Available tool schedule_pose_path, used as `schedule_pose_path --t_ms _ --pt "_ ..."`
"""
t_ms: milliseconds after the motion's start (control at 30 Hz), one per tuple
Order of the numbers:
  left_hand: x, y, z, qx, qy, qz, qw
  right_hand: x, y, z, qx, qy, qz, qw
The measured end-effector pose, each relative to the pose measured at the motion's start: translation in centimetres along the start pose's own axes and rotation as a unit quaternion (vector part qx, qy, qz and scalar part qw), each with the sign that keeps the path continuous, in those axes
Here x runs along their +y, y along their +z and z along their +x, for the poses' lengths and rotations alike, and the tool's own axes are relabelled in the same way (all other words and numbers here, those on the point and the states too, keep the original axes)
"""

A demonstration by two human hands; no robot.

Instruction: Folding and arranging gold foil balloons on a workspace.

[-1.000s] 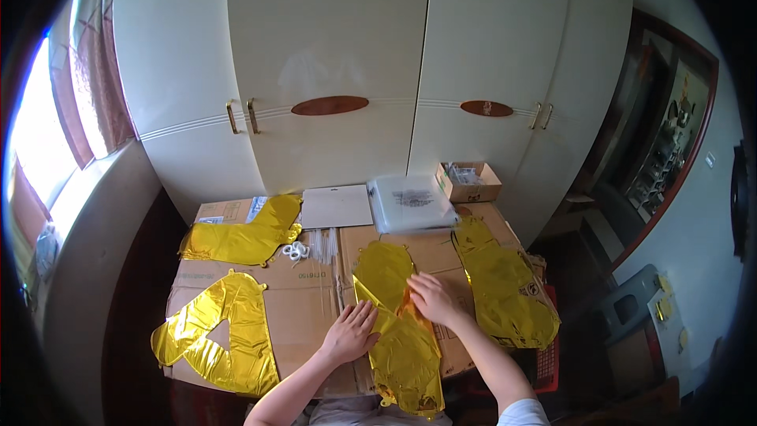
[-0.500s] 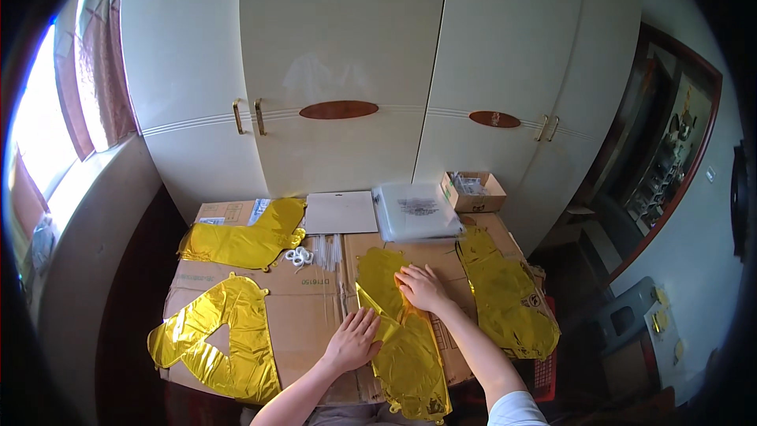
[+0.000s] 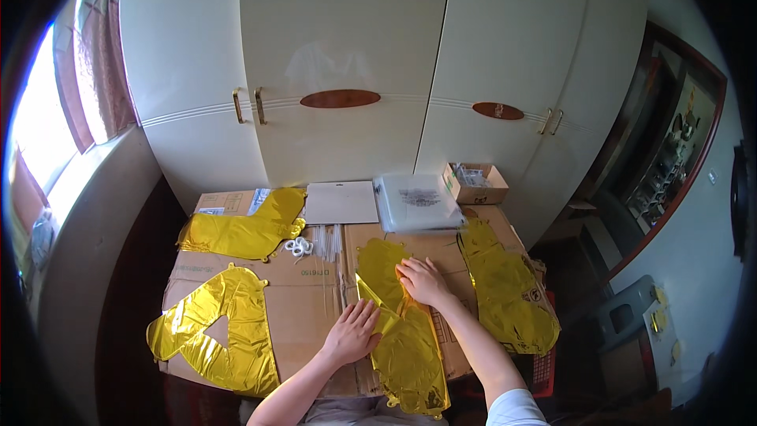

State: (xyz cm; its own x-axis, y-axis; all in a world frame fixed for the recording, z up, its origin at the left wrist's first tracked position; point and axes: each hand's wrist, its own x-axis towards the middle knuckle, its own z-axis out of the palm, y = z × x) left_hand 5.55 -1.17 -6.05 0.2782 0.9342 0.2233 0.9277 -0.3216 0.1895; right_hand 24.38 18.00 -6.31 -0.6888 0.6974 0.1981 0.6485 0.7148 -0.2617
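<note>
A flat, uninflated gold foil balloon (image 3: 410, 363) lies lengthwise in front of me, its left edge lifted into a fold near the middle. My left hand (image 3: 352, 334) rests on that left edge with fingers stretched out. On the upper right part of the same balloon lies my right hand (image 3: 424, 281), palm down, fingers extended and slightly apart, fingertips by a crease. To the left is an A-shaped gold foil balloon (image 3: 251, 335) with a triangular opening. Behind it sits a bent gold foil balloon (image 3: 236, 237). Another gold foil balloon (image 3: 509, 296) is spread at the right.
Flattened cardboard (image 3: 303, 300) covers the table. Small white ribbon rolls (image 3: 299, 247) and clear thin tubes (image 3: 328, 241) lie mid-table. Farther back are a grey flat board (image 3: 342, 203), a clear plastic package (image 3: 418, 203) and a small open carton (image 3: 477, 183), against white cabinets (image 3: 339, 31).
Both hands stay at nearly the same places on the middle balloon. The whole view has shifted slightly; the other balloons keep their places on the table.
</note>
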Motion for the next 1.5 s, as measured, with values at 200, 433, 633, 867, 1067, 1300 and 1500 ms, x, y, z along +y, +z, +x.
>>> schedule_pose_path --t_ms 200,433,633,867,1067,1300,1500 --pt "0.2 -0.4 0.5 0.001 0.000 -0.013 1.000 0.4 0.3 -2.1 0.105 -0.004 0.101 0.989" --pt "3.1 -7.2 -3.4 -0.015 -0.072 -0.121 0.990 -5.3 -8.7 -15.9 0.028 0.147 0.259 0.954" --pt "7.6 -5.4 -12.1 -0.103 -0.157 -0.401 0.897 -6.2 -5.7 -27.1 0.021 0.288 0.416 0.862" --pt "11.0 -1.8 -13.2 -0.180 -0.268 -0.549 0.771 -7.6 -3.3 -28.1 -0.013 0.327 0.499 0.802" --pt "11.6 -0.8 -12.9 -0.204 -0.297 -0.622 0.695 -7.8 -2.8 -27.7 0.000 0.310 0.484 0.818" --pt "11.2 -0.5 -13.6 -0.227 -0.237 -0.575 0.750 -7.6 -3.5 -28.0 -0.011 0.307 0.458 0.834" --pt "5.7 -7.6 -11.3 -0.263 -0.104 -0.379 0.881 -5.6 -7.3 -25.9 0.043 0.286 0.402 0.869"
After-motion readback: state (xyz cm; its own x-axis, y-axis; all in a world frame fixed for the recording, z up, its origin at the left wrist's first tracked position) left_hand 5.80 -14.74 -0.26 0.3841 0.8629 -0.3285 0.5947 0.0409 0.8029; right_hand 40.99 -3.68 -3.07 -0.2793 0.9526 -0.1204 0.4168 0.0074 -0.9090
